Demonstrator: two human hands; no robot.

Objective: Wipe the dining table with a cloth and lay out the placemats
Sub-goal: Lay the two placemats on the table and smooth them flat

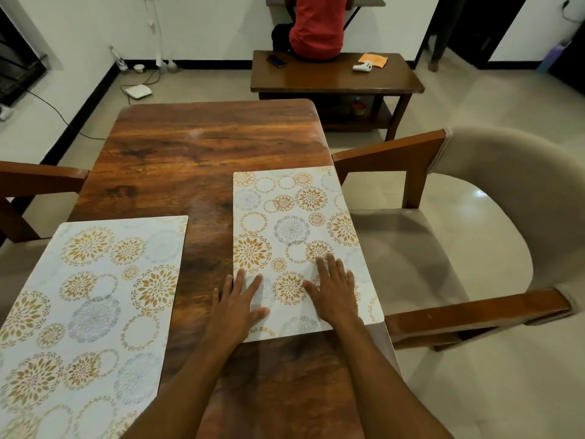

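Head view: where are the hands?
Both lie flat, fingers straight and spread, gripping nothing. The left hand [235, 307] straddles the left edge of the right placemat [294, 223], thumb on the mat and outer fingers on the bare wood. The right hand [335, 296] presses palm down on the near part of that same mat.

And the mat itself?
It lies on the right side of the surface [196, 153], long side running near to far, with its right edge along the surface's right edge. A left placemat [95, 296] with the same gold and grey floral circles lies on the near left, well apart from the first, and runs out of the bottom of the frame.

What stands around?
A padded armchair [506, 201] sits just beside the right edge, and a wooden chair arm [38, 179] shows at the left. Far off, a low bench [335, 77] carries a dark phone [277, 61], a white controller [362, 66] and an orange flat piece [373, 59]. A seated person in a red shirt [316, 26] is on its far side. A white box [137, 91] lies on the floor at the far left.
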